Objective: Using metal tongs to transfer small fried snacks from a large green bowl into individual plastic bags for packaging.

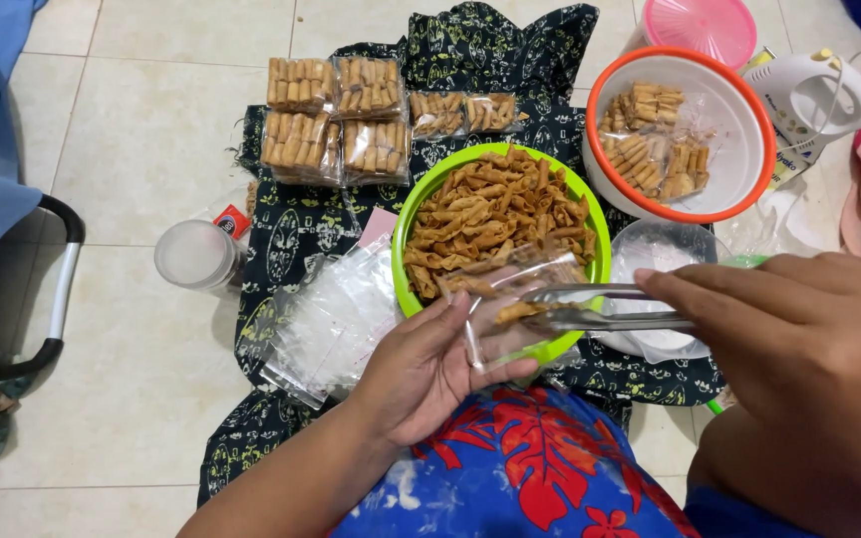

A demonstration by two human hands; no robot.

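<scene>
Tongs [600, 307], one metal pair, lie level in the right hand [799, 349], their tips pinching a single fried roll [518, 313] at the mouth of one clear bag [510, 304]. The right hand comes in from the right, palm down, fingers wrapped over the handles. The left hand [421, 374] reaches up from below, palm up, thumb and fingers gripping the bag (part-filled already) just over the near rim of the green bowl [600, 234].

That bowl, one of its kind, is heaped with loose rolls and sits on a dark patterned cloth [281, 249] spread on the tiled floor [142, 120]. To its left lies one stack of empty bags [331, 324]. Beyond the bowl lie six filled packs [336, 120], four stacked in a block and two smaller beside them. One orange-rimmed white bowl [739, 139] at upper right holds more packs; I cannot count them. One pink lid [700, 25] and one white hand mixer [814, 95] sit near it.
</scene>
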